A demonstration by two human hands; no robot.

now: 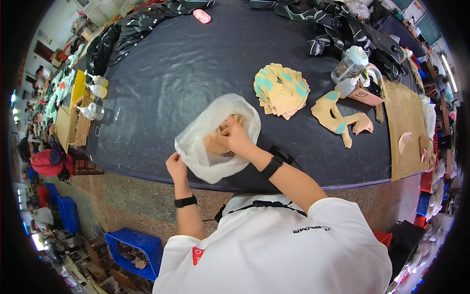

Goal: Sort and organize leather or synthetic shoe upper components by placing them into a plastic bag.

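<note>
A white translucent plastic bag [196, 142] lies on the dark table near its front edge, its mouth spread wide. Pinched at the bag's lower left rim is my left hand [176, 168], fingers closed on the plastic. My right hand [237, 138] reaches into the mouth, its fingers closed on tan cut pieces [211, 145] inside. How many pieces it grips is hidden. To the right of the bag lies a fanned round pile of tan pieces [282, 93] with light green patches. Beside that pile is a stack of curved tan pieces [329, 111] with similar patches.
Black straps and parts are heaped along the far edge [338, 29]. A clear jug [349, 63] and a small box [367, 96] stand at the right, near a brown cardboard sheet [406, 127]. White bottles [98, 88] stand at the left. A pink packet [201, 16] lies far off. A blue crate [132, 235] sits below.
</note>
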